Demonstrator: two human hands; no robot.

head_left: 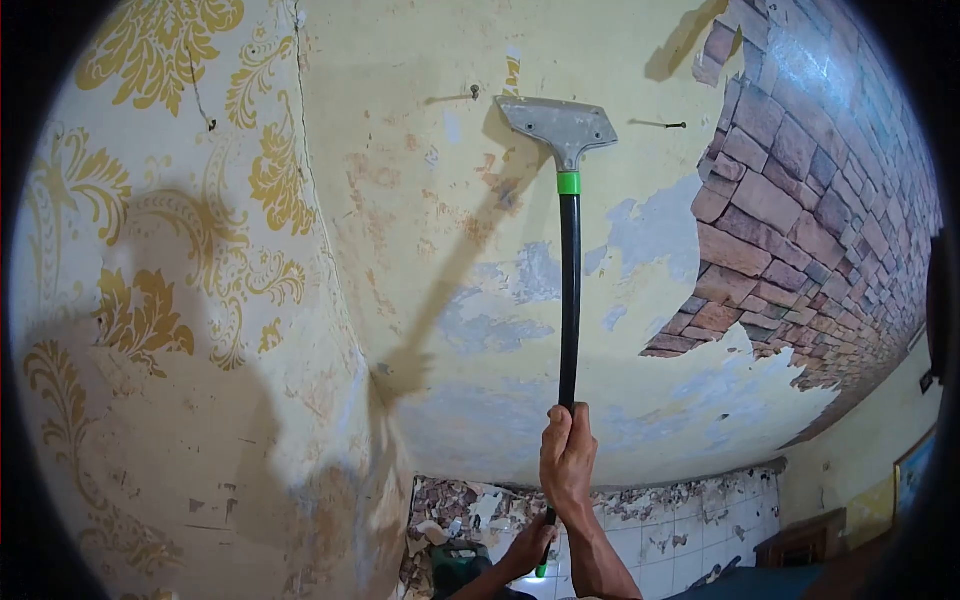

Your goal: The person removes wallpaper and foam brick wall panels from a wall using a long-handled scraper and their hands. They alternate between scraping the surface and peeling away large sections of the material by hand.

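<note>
A long black pole [570, 300] with a green collar bears a wide grey scraper head [560, 121], which is up against or close to the yellowish wall. My right hand [568, 455] is wrapped round the pole's lower part. Below it, my left hand [529, 546] closes round the pole near its green-tipped end. Around the scraper head the wall [430, 200] shows bare plaster, with a small torn scrap of patterned paper just above the head. Stone-patterned wallpaper [770, 200] with a ragged edge covers the wall's right part.
Gold-patterned paper [150, 310] partly covers the left wall. Two nails or screws, one on the left [475, 92] and one on the right [676, 125], stick out beside the scraper. Torn scraps lie on the tiled floor [690, 540]. A dark green object [460, 568] stands at the bottom.
</note>
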